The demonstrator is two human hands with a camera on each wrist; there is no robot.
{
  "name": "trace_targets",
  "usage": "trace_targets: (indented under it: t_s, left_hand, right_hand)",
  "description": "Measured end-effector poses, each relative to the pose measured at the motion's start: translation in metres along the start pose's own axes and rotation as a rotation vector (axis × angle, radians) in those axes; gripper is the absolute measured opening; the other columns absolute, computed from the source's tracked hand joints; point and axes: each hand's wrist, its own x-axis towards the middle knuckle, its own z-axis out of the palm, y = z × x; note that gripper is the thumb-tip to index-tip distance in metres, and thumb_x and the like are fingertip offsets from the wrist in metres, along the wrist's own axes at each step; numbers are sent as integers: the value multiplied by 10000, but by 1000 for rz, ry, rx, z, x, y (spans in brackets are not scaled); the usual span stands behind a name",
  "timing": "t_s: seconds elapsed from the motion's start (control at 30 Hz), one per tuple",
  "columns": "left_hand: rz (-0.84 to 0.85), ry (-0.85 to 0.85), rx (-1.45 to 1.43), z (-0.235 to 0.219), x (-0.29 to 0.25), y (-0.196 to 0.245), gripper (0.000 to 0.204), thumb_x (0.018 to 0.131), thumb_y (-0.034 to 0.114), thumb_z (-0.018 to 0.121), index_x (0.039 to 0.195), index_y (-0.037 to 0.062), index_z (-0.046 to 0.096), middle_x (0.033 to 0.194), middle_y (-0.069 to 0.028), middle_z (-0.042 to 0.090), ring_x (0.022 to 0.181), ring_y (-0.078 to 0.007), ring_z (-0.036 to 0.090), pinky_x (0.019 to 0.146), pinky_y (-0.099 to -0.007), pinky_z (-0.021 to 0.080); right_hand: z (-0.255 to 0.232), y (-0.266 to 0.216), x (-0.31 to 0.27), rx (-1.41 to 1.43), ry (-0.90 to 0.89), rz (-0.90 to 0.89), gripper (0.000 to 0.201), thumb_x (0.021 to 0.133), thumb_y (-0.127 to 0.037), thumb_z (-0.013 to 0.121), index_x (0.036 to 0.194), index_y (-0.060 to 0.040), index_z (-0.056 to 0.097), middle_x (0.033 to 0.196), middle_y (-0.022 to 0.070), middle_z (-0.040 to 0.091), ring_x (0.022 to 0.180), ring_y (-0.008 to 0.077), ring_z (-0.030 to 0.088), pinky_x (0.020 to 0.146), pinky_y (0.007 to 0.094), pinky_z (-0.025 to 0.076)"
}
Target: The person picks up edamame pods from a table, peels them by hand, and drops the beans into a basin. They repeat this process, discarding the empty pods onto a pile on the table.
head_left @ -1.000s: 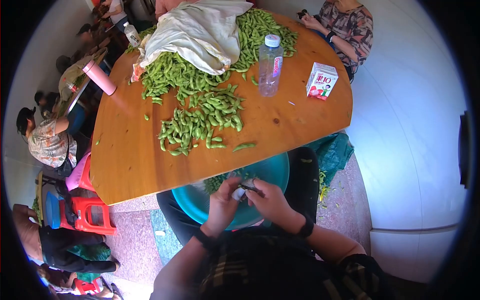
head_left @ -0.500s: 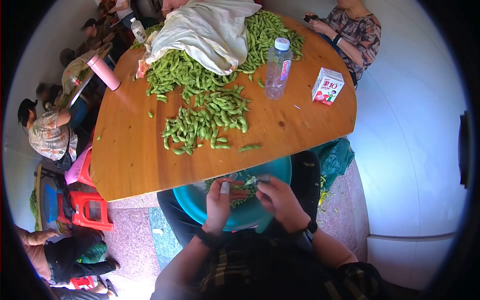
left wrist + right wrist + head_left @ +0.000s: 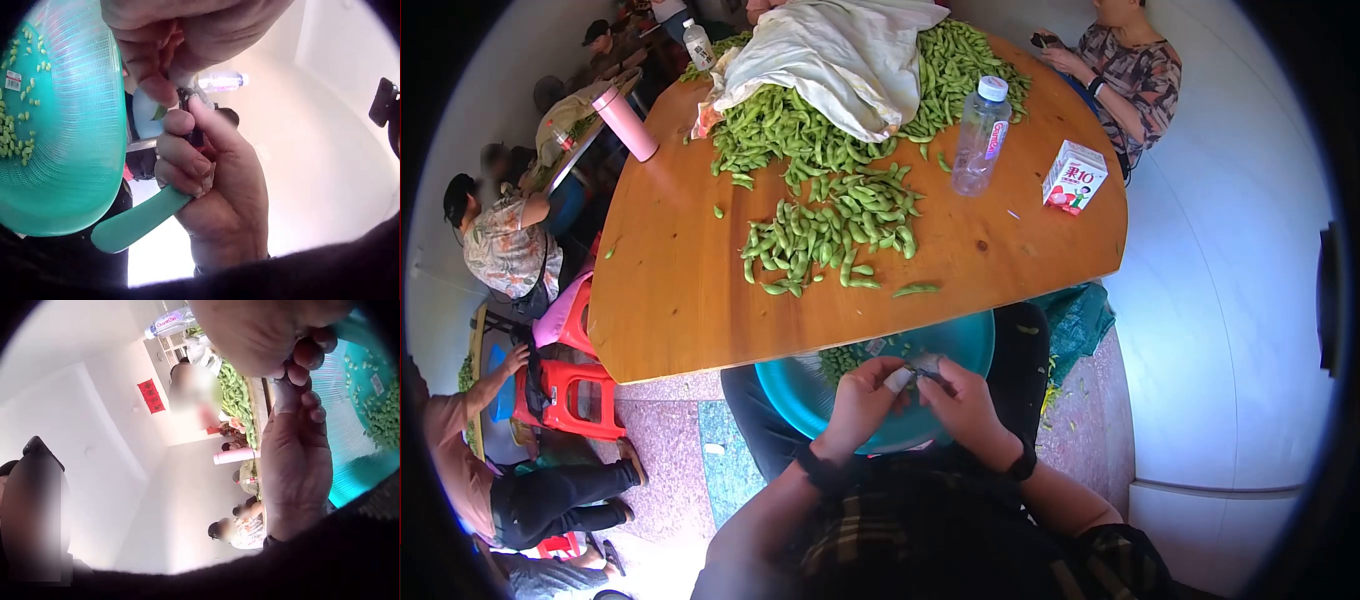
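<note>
A small green piece [image 3: 159, 113], too small to identify, sits at the fingertips of the left hand [image 3: 863, 404], over the basin [image 3: 776, 402]. The left hand pinches it, fingers bent, a white wrap [image 3: 897, 380] on the thumb. The right hand [image 3: 972, 412] meets it, thumb and fingers pinched in, its lower fingers curled round a teal handle [image 3: 139, 220]. Shelled beans [image 3: 837, 366] lie in the basin at 10 o'clock from the hands, beside a white label [image 3: 13, 80] too small to read.

The table edge [image 3: 850, 346] crosses at 12 o'clock, overhanging the basin's far side; a narrow gap parts it from the fingers. Beyond, green pods [image 3: 830, 228] lie at 11 o'clock, the clear bottle [image 3: 980, 145] at 12 to 1, its pink lettering seemingly "Ganten", and the carton [image 3: 1075, 178] at 1, marked "果10". Bare wood separates bottle and carton. The pink tumbler [image 3: 626, 124] stands between 10 and 11.
</note>
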Motion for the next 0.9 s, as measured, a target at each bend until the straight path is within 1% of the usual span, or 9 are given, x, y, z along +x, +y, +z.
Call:
trace_targets:
  t_s: [0.07, 0.1, 0.17, 0.27, 0.37, 0.47, 0.67, 0.83, 0.9]
  left_hand:
    - [-32, -25, -38, -1, 0, -3, 189, 969, 100, 593, 1106, -30, 606, 765, -36, 628, 651, -94, 576, 610, -231, 481]
    - [-35, -26, -39, -3, -1, -4, 189, 969, 100, 593, 1106, -30, 606, 765, -36, 628, 651, -94, 576, 610, -231, 481]
    - [-25, -115, -132, -9, -2, -5, 160, 968, 90, 591, 1077, -25, 608, 777, -37, 626, 657, -96, 585, 611, -235, 493]
    - [-55, -114, -165, -10, -2, -9, 134, 970, 75, 577, 1056, -23, 607, 799, -42, 628, 663, -98, 593, 608, -237, 501]
    - [-62, -53, -203, -16, -2, -8, 121, 971, 66, 565, 1055, -16, 596, 807, -44, 625, 663, -99, 596, 603, -235, 502]
    - [-46, 18, -172, -16, -2, -2, 103, 970, 59, 558, 1049, -3, 582, 779, -39, 617, 654, -98, 593, 593, -234, 493]
    - [86, -14, 102, -1, 0, -4, 97, 965, 60, 563, 1040, -1, 567, 755, -28, 608, 640, -80, 575, 573, -223, 469]
    - [84, 18, 135, 4, -5, 4, 87, 952, 56, 568, 1025, 8, 567, 743, -27, 606, 640, -79, 570, 576, -228, 472]
    - [139, 23, 235, 3, -4, 0, 96, 917, 33, 587, 1008, 13, 561, 748, -34, 599, 669, -83, 579, 584, -249, 481]
  right_hand:
    - [-8, -5, 0, 201, -141, 311, 173, 946, -150, 585, 1090, -61, 619, 765, -29, 568, 645, 31, 495, 549, 169, 361]
    - [-12, -9, 1, 201, -140, 314, 173, 946, -150, 585, 1090, -61, 619, 765, -29, 568, 645, 31, 495, 549, 169, 361]
    - [-20, -15, 5, 653, -198, 631, 126, 941, -148, 592, 1022, -52, 599, 745, -6, 582, 530, 48, 446, 463, 209, 312]
    - [-22, -18, 7, 756, -210, 705, 149, 942, -163, 594, 1061, -74, 600, 749, -8, 582, 504, 52, 417, 445, 203, 275]
    - [-30, -6, 10, 571, -20, 566, 153, 943, -167, 597, 1064, -73, 601, 739, -11, 575, 514, 45, 427, 448, 199, 285]
    - [-34, 2, 12, 349, -77, 477, 147, 940, -174, 605, 1051, -78, 600, 721, -17, 563, 520, 37, 432, 450, 198, 292]
    - [-14, 3, 11, 383, -167, 497, 226, 920, -250, 681, 964, -45, 596, 692, -25, 555, 524, 31, 433, 459, 203, 304]
    - [-10, 12, 11, 57, -133, 217, 206, 923, -234, 667, 869, -45, 605, 662, -19, 551, 525, 42, 434, 460, 208, 315]
    - [-15, -2, 11, 154, -171, 362, 211, 924, -236, 662, 868, -41, 604, 666, -15, 549, 522, 43, 432, 458, 210, 311]
